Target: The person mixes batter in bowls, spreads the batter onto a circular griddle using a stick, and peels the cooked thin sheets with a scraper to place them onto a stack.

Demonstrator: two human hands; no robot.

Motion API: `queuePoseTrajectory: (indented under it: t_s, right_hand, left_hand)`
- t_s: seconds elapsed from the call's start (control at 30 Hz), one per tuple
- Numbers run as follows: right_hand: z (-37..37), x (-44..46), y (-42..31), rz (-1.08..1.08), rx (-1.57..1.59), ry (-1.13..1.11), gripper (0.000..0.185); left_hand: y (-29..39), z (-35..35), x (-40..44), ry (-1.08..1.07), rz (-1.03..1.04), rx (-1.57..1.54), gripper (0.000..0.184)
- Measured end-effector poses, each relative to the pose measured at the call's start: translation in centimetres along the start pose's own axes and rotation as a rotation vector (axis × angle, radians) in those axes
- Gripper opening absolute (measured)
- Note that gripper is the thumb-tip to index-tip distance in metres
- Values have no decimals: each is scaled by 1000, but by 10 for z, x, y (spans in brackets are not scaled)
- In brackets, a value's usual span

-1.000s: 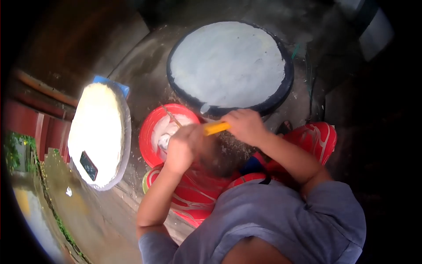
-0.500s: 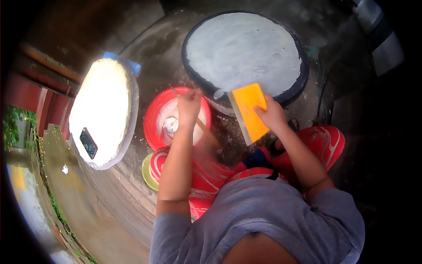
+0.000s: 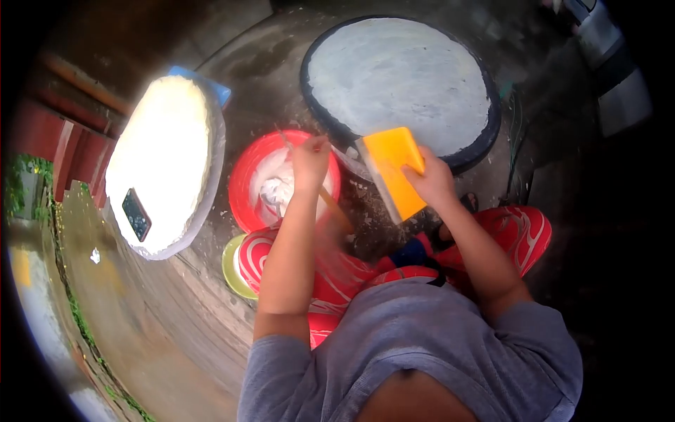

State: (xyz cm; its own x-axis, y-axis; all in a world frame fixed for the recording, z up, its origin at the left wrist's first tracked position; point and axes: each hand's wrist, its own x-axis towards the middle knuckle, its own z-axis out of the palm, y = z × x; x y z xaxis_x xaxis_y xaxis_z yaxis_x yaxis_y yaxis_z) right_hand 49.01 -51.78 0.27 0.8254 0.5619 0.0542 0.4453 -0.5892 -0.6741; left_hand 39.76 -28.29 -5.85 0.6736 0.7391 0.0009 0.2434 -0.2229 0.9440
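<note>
In my right hand [image 3: 432,181] is a yellow putty scraper [image 3: 394,165], its pale blade edge turned to the left and the thumb lying on its face. The scraper's upper end overlaps the near rim of a large round dark-edged board [image 3: 401,84], whose top is coated in greyish white. My left hand [image 3: 310,163] is held over a red basin [image 3: 242,186], fingers pinched together; what they hold, if anything, is hidden. White paste [image 3: 276,184] lies in the basin with a metal tool partly in it. A wooden stick [image 3: 337,209] slants across the basin, passing behind my left wrist.
At the left stands a long white-topped surface [image 3: 163,155] with a phone [image 3: 136,214] on it and a blue object [image 3: 219,90] behind. A yellow-green bowl [image 3: 235,271] sits by my knee. White specks are scattered over the floor.
The view has shifted slightly. My right hand and the scraper are a little higher in the picture. My left hand stays over the basin, fingers still pinched.
</note>
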Motion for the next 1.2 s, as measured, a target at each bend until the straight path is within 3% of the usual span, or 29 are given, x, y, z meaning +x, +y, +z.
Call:
queuePoseTrajectory:
  t_s: [0.13, 0.2, 0.27, 0.37, 0.4, 0.47, 0.63, 0.7, 0.8, 0.87, 0.9, 1.0, 1.13, 1.2]
  right_hand:
    - [-7, -5, 6, -53, -137, 83, 37]
    - [-4, -4, 3, -33, -113, 21, 37]
    - [10, -6, 7, -86, -124, 36, 36]
    - [21, -11, 1, -164, -171, 30, 34]
    - [23, -14, -2, -195, -206, 7, 33]
    - [19, -20, -6, -218, -198, 17, 31]
    - [-1, -26, 5, -101, -181, 25, 34]
    - [-9, -29, 11, -88, -126, 40, 34]
    - [-19, -33, 11, -54, 28, 65, 33]
    - [-20, -34, 21, -64, 255, 67, 32]
    - [-21, -35, 22, -64, 256, 69, 32]
    - [-24, -38, 27, -6, 327, 44, 32]
    - [-33, -40, 36, 48, 490, 44, 31]
    - [-39, -40, 40, 79, 565, 49, 29]
  left_hand:
    - [1, 9, -4, -27, 0, 3, 20]
    - [5, 17, -10, 35, 276, 285, 21]
    - [-1, 28, -9, 51, 337, 319, 23]
    - [-15, 38, -6, 52, 82, 330, 19]
    - [-30, 42, 0, 49, 84, 331, 19]
    - [-65, 48, 12, -44, -229, 74, 13]
    - [-47, 43, 4, -27, -329, -27, 12]
    - [-25, 35, -1, -139, -497, -129, 14]
    - [21, 31, -16, -151, -586, -381, 17]
    - [29, 31, -18, -253, -575, -397, 18]
    - [31, 31, -18, -356, -563, -414, 19]
    - [33, 31, -21, -395, -585, -435, 14]
    - [35, 25, -21, -374, -560, -475, 13]
    - [45, 22, -24, -308, -562, -684, 14]
